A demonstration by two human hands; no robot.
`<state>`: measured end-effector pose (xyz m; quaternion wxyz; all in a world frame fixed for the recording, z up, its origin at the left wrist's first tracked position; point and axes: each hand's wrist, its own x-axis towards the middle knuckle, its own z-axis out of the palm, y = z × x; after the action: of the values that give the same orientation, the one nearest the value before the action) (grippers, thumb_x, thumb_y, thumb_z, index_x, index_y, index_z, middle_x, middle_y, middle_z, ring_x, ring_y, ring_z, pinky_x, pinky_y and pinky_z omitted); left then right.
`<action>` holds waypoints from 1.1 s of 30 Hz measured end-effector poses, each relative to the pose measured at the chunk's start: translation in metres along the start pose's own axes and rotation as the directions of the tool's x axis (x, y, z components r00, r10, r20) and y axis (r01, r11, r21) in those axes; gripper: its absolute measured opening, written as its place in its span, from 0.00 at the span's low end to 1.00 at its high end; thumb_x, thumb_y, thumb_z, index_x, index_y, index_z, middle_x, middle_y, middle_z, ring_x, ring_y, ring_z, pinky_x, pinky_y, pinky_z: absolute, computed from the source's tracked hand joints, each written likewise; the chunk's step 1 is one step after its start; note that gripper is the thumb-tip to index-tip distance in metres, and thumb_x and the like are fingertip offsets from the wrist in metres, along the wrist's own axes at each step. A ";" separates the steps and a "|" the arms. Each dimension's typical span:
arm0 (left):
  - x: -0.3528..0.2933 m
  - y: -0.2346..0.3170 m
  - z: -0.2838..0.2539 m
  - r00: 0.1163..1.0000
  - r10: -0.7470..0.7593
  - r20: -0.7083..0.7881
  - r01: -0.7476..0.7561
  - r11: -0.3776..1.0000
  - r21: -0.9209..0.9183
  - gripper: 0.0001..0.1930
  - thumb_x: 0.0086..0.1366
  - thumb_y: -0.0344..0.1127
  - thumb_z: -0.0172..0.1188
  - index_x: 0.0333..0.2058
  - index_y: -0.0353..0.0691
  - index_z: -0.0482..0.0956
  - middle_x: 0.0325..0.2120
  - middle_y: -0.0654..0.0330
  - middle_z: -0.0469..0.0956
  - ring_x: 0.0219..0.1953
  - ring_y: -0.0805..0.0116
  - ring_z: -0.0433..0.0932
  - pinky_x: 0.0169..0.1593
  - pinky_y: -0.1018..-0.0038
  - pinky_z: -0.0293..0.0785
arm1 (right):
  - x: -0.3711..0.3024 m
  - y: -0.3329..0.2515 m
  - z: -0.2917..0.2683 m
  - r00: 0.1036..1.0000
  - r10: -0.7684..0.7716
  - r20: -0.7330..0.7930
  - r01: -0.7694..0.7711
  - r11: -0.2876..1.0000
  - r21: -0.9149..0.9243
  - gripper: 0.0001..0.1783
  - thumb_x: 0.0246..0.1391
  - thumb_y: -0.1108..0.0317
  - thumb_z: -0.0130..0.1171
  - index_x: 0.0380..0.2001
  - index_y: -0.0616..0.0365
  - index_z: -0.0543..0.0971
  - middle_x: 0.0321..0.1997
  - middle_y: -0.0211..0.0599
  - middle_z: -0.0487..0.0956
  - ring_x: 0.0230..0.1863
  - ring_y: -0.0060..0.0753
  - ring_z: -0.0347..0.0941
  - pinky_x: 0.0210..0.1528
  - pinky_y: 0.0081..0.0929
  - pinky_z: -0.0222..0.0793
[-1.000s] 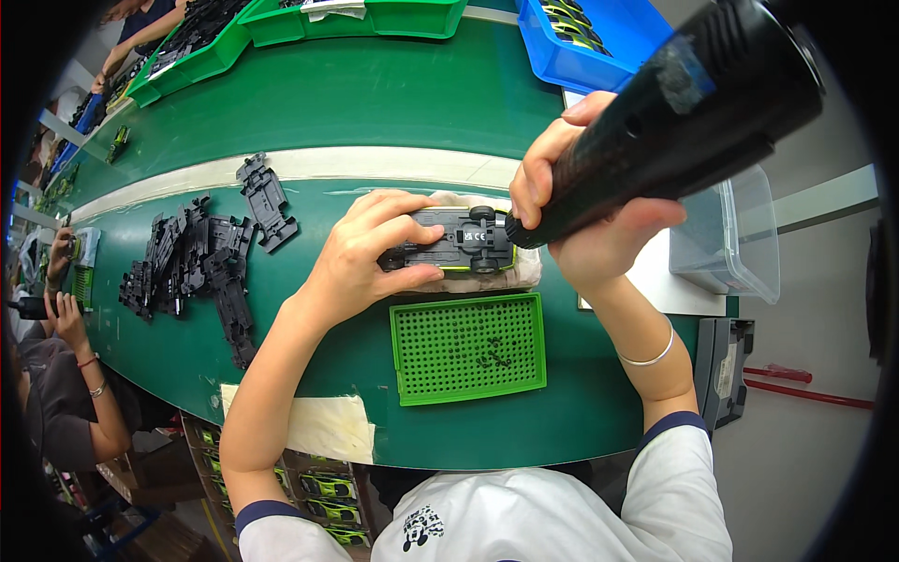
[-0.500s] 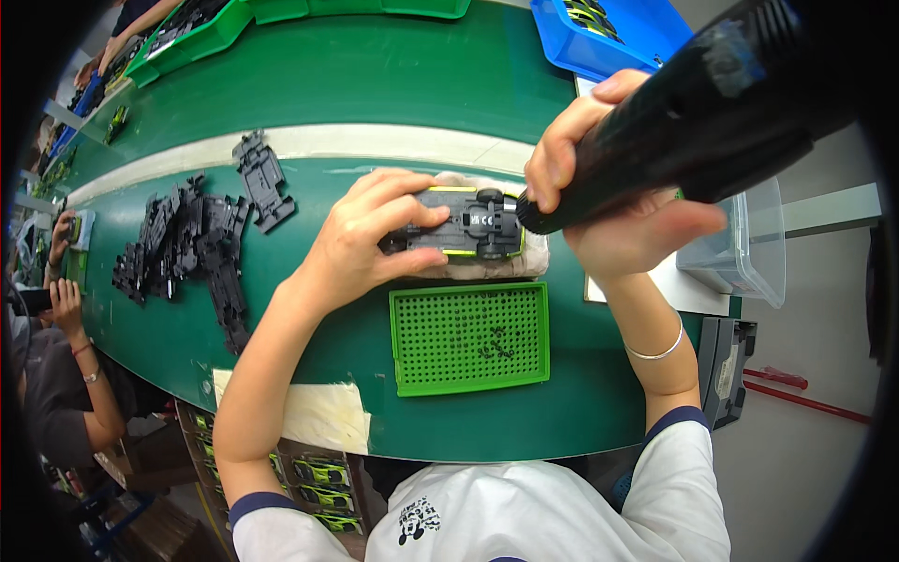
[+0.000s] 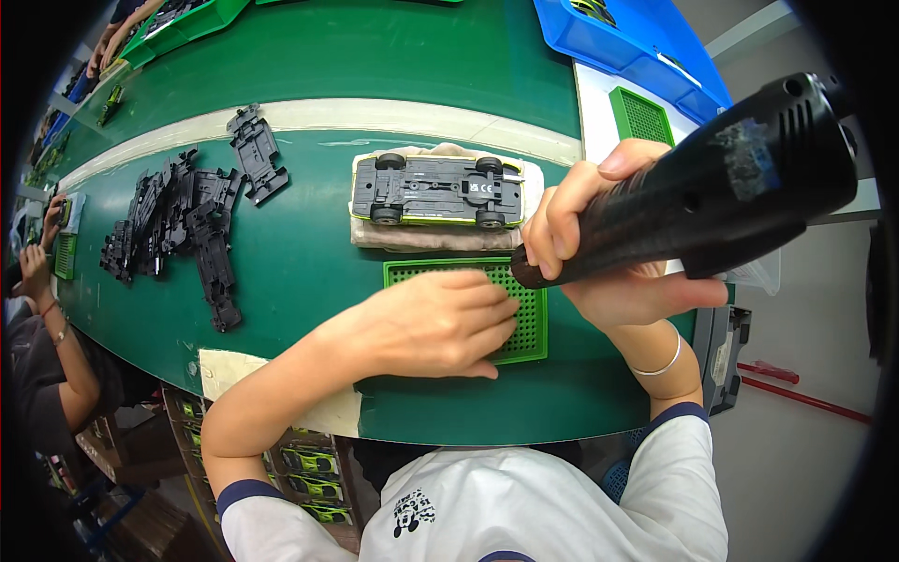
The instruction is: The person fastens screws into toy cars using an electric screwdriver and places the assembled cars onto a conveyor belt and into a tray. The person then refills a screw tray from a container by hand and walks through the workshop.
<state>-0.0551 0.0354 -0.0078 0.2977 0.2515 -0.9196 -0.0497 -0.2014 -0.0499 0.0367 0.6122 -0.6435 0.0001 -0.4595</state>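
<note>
My right hand is wrapped round a black power screwdriver, its nose pointing down and left over the tray's far right corner. A shallow green perforated tray lies below it. Over that tray, my left hand has its fingers curled together and pointing down; whatever the fingertips hold is hidden. Just beyond the tray, a toy car rests upside down on a pale cloth pad. Its black underside and several wheels face up, with yellow-green body edges showing; neither hand touches it.
Black plastic chassis parts are heaped on the green table to the left, with one chassis apart. At the far right stand a blue bin and a small green tray. Another person's arm is at the left edge.
My left hand has let go of the toy car and moved toward me, over the green tray. The screwdriver's nose has shifted slightly down and left, off the car's end.
</note>
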 end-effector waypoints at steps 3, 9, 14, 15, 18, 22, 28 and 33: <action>-0.003 0.001 -0.004 1.000 0.021 0.021 -0.020 0.998 -0.062 0.14 0.47 0.41 0.63 0.24 0.36 0.75 0.28 0.58 0.76 0.33 0.67 0.75 0.36 0.75 0.72 | 0.001 0.001 -0.006 0.995 -0.029 0.100 0.035 0.998 -0.059 0.50 0.30 0.18 0.35 0.42 0.54 0.57 0.18 0.34 0.65 0.14 0.24 0.63 0.17 0.19 0.65; -0.007 -0.020 -0.023 0.958 -0.058 -0.279 0.056 0.998 -0.014 0.17 0.43 0.38 0.67 0.11 0.42 0.65 0.12 0.65 0.66 0.18 0.70 0.70 0.22 0.75 0.67 | -0.003 -0.005 0.009 0.971 0.225 -0.082 -0.232 0.969 -0.084 0.49 0.31 0.19 0.37 0.42 0.55 0.57 0.18 0.35 0.66 0.14 0.23 0.62 0.16 0.19 0.63; -0.024 -0.043 -0.058 0.882 -0.313 -0.353 0.344 0.938 0.029 0.09 0.41 0.31 0.67 0.20 0.40 0.74 0.27 0.62 0.78 0.32 0.64 0.75 0.37 0.71 0.70 | 0.004 -0.008 0.001 0.998 0.062 0.008 -0.061 0.996 -0.068 0.50 0.30 0.20 0.39 0.42 0.55 0.57 0.18 0.35 0.66 0.14 0.24 0.63 0.16 0.20 0.64; -0.033 -0.046 -0.060 0.834 -0.436 -0.338 0.444 0.894 -0.058 0.12 0.41 0.31 0.67 0.25 0.39 0.74 0.36 0.57 0.76 0.39 0.60 0.73 0.43 0.68 0.68 | 0.007 -0.007 -0.001 0.999 0.007 0.037 -0.005 0.998 -0.061 0.50 0.30 0.20 0.40 0.43 0.55 0.57 0.18 0.35 0.66 0.14 0.25 0.63 0.17 0.21 0.64; -0.058 -0.054 -0.054 0.791 -0.549 -0.271 0.527 0.836 -0.155 0.19 0.40 0.32 0.68 0.32 0.39 0.71 0.44 0.53 0.72 0.47 0.55 0.69 0.50 0.66 0.65 | 0.019 -0.006 -0.004 0.978 -0.157 0.138 0.162 0.987 -0.021 0.50 0.30 0.21 0.42 0.43 0.55 0.58 0.19 0.34 0.67 0.15 0.26 0.64 0.17 0.22 0.64; -0.067 -0.062 -0.048 0.800 -0.521 -0.298 0.486 0.854 -0.187 0.17 0.39 0.30 0.69 0.29 0.38 0.71 0.43 0.55 0.73 0.47 0.56 0.70 0.49 0.66 0.66 | 0.051 -0.030 0.028 0.995 -0.102 -0.003 0.102 0.993 0.064 0.52 0.29 0.21 0.46 0.49 0.50 0.57 0.22 0.30 0.66 0.16 0.24 0.64 0.20 0.23 0.64; -0.069 -0.062 -0.045 0.792 -0.483 -0.373 0.428 0.876 -0.223 0.18 0.36 0.30 0.70 0.25 0.36 0.69 0.40 0.54 0.74 0.43 0.55 0.72 0.43 0.67 0.70 | 0.101 0.015 0.048 0.947 -0.243 0.211 0.204 0.960 0.193 0.58 0.26 0.16 0.36 0.50 0.56 0.56 0.26 0.34 0.65 0.18 0.28 0.64 0.21 0.25 0.64; -0.068 -0.061 -0.047 0.799 -0.462 -0.384 0.426 0.886 -0.181 0.16 0.38 0.33 0.69 0.24 0.37 0.70 0.39 0.54 0.74 0.42 0.55 0.72 0.42 0.68 0.71 | 0.097 0.037 0.068 0.992 0.123 0.022 -0.122 0.992 -0.024 0.61 0.26 0.16 0.29 0.49 0.64 0.54 0.19 0.32 0.65 0.12 0.19 0.59 0.14 0.13 0.56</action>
<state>0.0457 0.0187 -0.0199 0.4772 0.4518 -0.7468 -0.1025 -0.0846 -0.0601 0.0762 0.6318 -0.6545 0.0377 -0.4136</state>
